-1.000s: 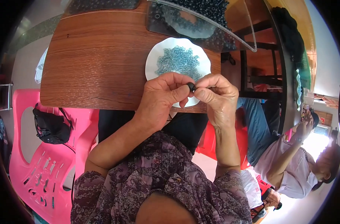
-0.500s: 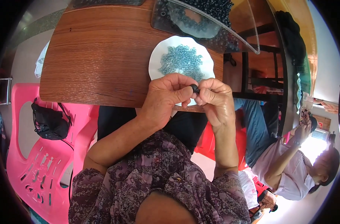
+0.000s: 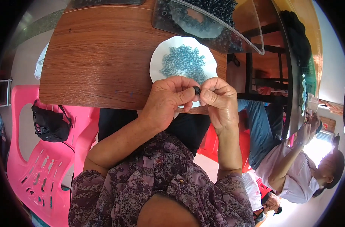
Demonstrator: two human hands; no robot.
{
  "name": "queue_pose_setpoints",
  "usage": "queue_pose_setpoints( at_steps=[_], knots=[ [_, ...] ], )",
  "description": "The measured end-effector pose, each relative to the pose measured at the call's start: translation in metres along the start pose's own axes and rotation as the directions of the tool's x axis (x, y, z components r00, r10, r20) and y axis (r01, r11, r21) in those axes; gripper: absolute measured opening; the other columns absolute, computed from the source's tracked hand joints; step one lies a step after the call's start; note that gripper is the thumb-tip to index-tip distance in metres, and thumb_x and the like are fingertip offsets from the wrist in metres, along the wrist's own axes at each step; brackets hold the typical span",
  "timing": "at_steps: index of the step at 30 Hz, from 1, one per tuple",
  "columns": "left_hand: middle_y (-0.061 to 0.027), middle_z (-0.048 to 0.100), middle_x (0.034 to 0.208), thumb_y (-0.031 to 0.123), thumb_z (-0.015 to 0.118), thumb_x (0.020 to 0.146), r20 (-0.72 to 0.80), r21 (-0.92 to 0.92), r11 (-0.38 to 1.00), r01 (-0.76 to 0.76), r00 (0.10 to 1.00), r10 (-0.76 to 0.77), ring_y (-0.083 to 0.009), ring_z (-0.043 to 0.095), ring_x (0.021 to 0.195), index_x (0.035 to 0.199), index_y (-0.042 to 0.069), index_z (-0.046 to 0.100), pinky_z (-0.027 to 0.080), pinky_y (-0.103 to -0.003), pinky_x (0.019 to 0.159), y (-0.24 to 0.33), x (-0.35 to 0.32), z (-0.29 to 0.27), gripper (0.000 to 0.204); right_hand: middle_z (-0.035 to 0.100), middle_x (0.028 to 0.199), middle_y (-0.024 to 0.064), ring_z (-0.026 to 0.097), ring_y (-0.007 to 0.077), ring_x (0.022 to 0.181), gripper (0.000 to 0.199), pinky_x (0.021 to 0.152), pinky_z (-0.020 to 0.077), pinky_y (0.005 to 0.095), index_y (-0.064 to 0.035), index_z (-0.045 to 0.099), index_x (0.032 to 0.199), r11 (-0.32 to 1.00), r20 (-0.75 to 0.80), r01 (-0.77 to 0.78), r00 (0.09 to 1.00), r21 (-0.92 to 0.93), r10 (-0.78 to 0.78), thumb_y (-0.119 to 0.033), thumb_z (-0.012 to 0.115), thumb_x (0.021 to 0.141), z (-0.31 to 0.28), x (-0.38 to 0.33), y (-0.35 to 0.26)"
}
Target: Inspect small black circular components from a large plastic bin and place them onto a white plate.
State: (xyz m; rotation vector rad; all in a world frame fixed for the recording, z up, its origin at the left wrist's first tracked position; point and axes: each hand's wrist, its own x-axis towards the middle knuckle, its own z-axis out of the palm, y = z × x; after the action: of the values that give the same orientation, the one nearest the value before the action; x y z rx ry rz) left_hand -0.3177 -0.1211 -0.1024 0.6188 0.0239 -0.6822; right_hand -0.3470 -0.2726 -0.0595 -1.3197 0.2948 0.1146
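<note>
location: a brown wood-grain table [image 3: 96, 56] in a room with pale walls; clock directions are taken from my fingertips, 12 being away from my body.

fingers: my left hand [image 3: 166, 98] has thumb and forefinger clamped on a small black piece [image 3: 197, 90]. my right hand [image 3: 221, 100] has thumb and forefinger closed on its 3 o'clock end, though that grip is mostly hidden. the piece sits between both sets of fingertips, raised over the near rim of a white plate [image 3: 155, 64].

progress: i judge the handling of the black piece to be under way and unfinished, since neither hand has let go. a broad heap of small clear-blue pieces [image 3: 184, 60] lies loose on the plate, at 12 o'clock. whether any parts are already joined i cannot tell.

pose: the left forearm enters from 8 o'clock, bent at the elbow; the right rises from 5 o'clock, more upright. the hands meet before my chest, fingertips inward.

surroundings: at 1 o'clock, a clear box [image 3: 233, 33] holding dark ring-shaped pieces [image 3: 218, 9]; at 8, a pink chair [image 3: 23, 132] with a black bag [image 3: 51, 123]; at 4, a seated co-worker [image 3: 293, 170].
</note>
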Motion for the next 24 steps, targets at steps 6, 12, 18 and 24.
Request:
queue_pose_setpoints(
  at_steps=[6, 12, 18, 24],
  knots=[
    [-0.0076, 0.061, 0.077, 0.006, 0.059, 0.085, 0.009, -0.023, 0.997, 0.068, 0.998, -0.068, -0.0098, 0.052, 0.057, 0.094, -0.004, 0.059, 0.043, -0.020, 0.052, 0.004, -0.002, 0.000, 0.014, 0.062, 0.085, 0.0086, 0.055, 0.0117, 0.066, 0.036, 0.061, 0.0442, 0.0219, 0.0040, 0.060, 0.104, 0.999, -0.006, -0.025, 1.000, 0.038, 0.026, -0.013, 0.071, 0.075, 0.014, -0.004, -0.005],
    [-0.0095, 0.061, 0.076, 0.005, 0.058, 0.085, 0.036, 0.006, 0.998, 0.068, 0.997, -0.068, -0.0125, 0.055, 0.058, 0.093, -0.006, 0.058, 0.046, -0.024, 0.052, 0.005, -0.006, 0.001, 0.013, 0.060, 0.081, 0.0073, 0.054, 0.0127, 0.066, 0.034, 0.062, 0.0474, 0.0247, 0.0041, 0.060, 0.103, 0.987, 0.166, -0.131, 0.979, 0.088, 0.115, -0.014, 0.070, 0.075, 0.008, -0.006, -0.010],
    [-0.0102, 0.061, 0.075, 0.005, 0.059, 0.084, 0.024, 0.013, 0.997, 0.078, 0.997, -0.078, -0.0141, 0.057, 0.058, 0.093, -0.007, 0.058, 0.049, -0.026, 0.053, -0.004, -0.010, -0.002, 0.015, 0.057, 0.079, 0.0064, 0.054, 0.0136, 0.064, 0.021, 0.060, 0.0477, 0.0245, 0.0032, 0.061, 0.089, 0.990, 0.118, -0.095, 0.990, 0.106, 0.082, -0.012, 0.069, 0.077, 0.011, -0.010, -0.001],
    [-0.0113, 0.061, 0.075, 0.004, 0.059, 0.084, 0.003, 0.088, 0.992, 0.090, 0.996, -0.090, -0.0144, 0.057, 0.059, 0.093, -0.007, 0.058, 0.049, -0.026, 0.053, -0.002, -0.013, -0.001, 0.015, 0.056, 0.071, 0.0101, 0.060, 0.0212, 0.058, 0.007, 0.050, 0.0527, 0.0320, 0.0062, 0.058, 0.085, 0.994, 0.115, 0.096, 0.988, 0.054, -0.102, 0.008, 0.057, 0.079, 0.010, -0.010, 0.012]
  ],
)
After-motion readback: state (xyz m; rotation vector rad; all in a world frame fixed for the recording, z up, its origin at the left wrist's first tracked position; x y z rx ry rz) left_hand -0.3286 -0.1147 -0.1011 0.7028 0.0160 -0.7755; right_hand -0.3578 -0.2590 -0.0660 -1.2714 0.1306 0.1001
